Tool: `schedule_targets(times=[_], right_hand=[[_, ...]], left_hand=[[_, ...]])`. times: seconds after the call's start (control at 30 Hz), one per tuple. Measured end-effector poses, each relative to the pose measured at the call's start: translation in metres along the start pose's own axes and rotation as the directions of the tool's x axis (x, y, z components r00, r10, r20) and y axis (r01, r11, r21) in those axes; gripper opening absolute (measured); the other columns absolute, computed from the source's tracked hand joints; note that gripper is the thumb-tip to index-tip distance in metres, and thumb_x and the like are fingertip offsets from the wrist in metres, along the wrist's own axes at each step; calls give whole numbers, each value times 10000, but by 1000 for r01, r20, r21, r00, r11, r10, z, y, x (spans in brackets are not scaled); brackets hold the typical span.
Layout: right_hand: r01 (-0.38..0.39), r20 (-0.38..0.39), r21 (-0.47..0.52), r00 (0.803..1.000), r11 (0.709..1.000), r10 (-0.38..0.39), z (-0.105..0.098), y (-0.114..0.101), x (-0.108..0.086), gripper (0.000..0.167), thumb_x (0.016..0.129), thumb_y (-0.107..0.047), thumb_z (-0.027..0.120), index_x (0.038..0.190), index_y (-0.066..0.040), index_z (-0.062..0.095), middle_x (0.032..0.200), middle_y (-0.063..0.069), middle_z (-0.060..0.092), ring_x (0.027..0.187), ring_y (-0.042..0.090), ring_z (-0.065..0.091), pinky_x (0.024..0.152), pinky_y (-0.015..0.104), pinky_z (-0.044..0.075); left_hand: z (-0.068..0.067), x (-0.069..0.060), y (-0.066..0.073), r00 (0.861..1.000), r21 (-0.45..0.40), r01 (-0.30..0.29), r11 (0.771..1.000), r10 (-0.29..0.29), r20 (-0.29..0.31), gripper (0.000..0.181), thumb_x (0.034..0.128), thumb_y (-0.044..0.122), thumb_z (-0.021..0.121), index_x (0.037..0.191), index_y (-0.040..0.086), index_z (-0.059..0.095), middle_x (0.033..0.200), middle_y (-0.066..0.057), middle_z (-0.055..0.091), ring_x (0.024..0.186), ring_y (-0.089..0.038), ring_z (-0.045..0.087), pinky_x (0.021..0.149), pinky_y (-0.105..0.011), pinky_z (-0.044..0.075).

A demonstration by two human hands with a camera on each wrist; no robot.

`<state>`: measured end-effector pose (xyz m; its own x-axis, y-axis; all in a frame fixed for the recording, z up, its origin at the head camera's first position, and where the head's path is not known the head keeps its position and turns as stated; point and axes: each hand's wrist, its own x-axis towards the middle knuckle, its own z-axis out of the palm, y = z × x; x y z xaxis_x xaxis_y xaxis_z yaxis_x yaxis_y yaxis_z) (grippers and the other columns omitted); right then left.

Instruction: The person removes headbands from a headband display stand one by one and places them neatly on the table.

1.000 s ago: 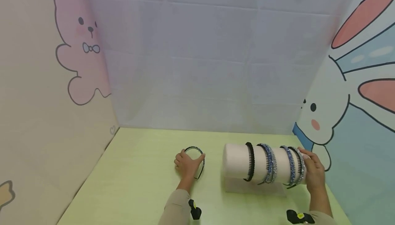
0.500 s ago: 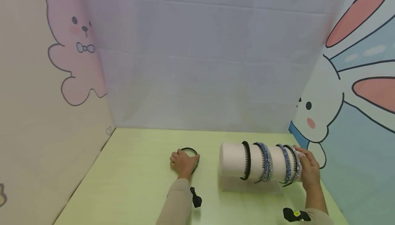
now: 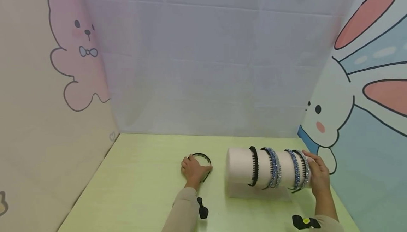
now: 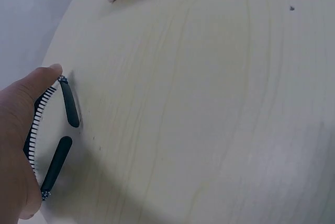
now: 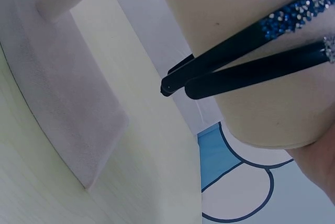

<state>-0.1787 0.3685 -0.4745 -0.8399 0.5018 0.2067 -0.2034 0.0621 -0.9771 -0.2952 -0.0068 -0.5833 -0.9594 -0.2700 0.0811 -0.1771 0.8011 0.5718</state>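
Left hand (image 3: 194,171): got my fingers clamped on a black toothed headband (image 4: 56,165)
Headband: left of the pale roll (image 3: 287,170), over the desk (image 3: 143,175); can't tell if they're touching
Right hand (image 3: 320,176): fingers clamped on the roll's right end
Roll: lying sideways on its stand (image 3: 259,191), wearing black, blue and silver bands (image 3: 255,166)

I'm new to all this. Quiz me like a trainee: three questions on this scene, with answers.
1. Which hand grips the toothed headband that is off the display roll?
2. True or false: the display roll stands upright.
3. In the head view, the display roll's leftmost headband is: a) black, b) blue, c) silver.

Key:
1. The left hand.
2. False; it lies horizontally.
3. a
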Motion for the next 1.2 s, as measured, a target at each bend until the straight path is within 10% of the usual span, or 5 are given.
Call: schedule_targets(times=[0.97,1.2], right_hand=[[18,14,-17,1000,1000,-17,2,1,-3,276,971,-186,491,1172,-39,612,1063,-213,608,1017,8,502,786,125,364],[25,18,-28,1000,999,-24,-3,7,2,298,970,-226,497,1183,-52,612,1116,-173,602,1051,38,495,798,121,370]], left_hand=[[15,-14,0,997,-173,-47,984,36,-67,1181,556,566,824,1386,-84,291,1372,-305,253,1254,-444,196,1004,-542,212],[11,-20,1,991,-359,-63,931,17,-131,1128,558,562,825,1395,-10,331,1410,-276,238,1288,-412,164,1005,-546,192]])
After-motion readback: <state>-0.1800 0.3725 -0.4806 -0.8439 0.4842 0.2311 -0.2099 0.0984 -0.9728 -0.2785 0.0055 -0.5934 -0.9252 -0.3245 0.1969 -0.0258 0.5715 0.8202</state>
